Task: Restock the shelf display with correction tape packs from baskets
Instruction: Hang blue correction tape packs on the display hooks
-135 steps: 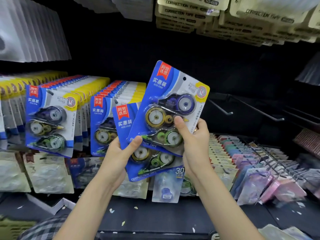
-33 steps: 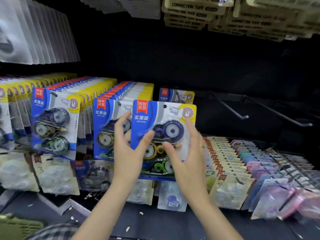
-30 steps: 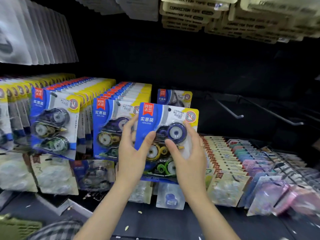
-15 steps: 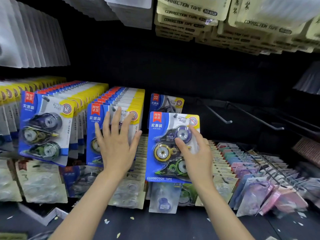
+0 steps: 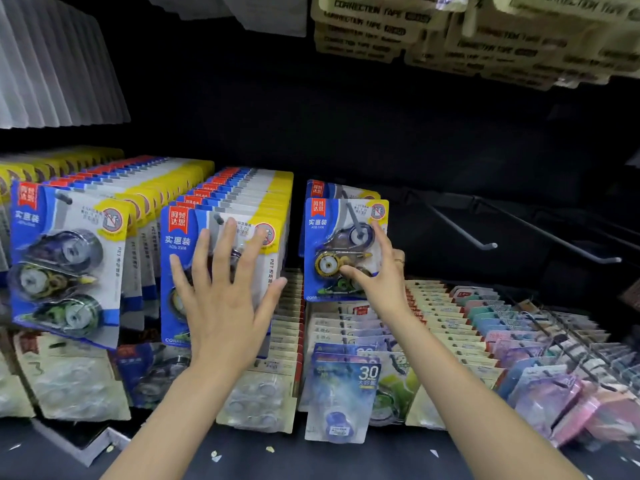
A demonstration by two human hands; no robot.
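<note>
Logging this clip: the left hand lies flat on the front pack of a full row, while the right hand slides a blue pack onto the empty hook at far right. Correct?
Not quite. In the head view the right hand holds the blue pack on a hook that already carries another pack behind it; the empty hooks are further right. The left hand does lie flat on the full row's front pack.

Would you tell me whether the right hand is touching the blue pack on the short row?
Touching: the head view shows the right hand with its thumb and fingers pinching the blue pack.
</note>
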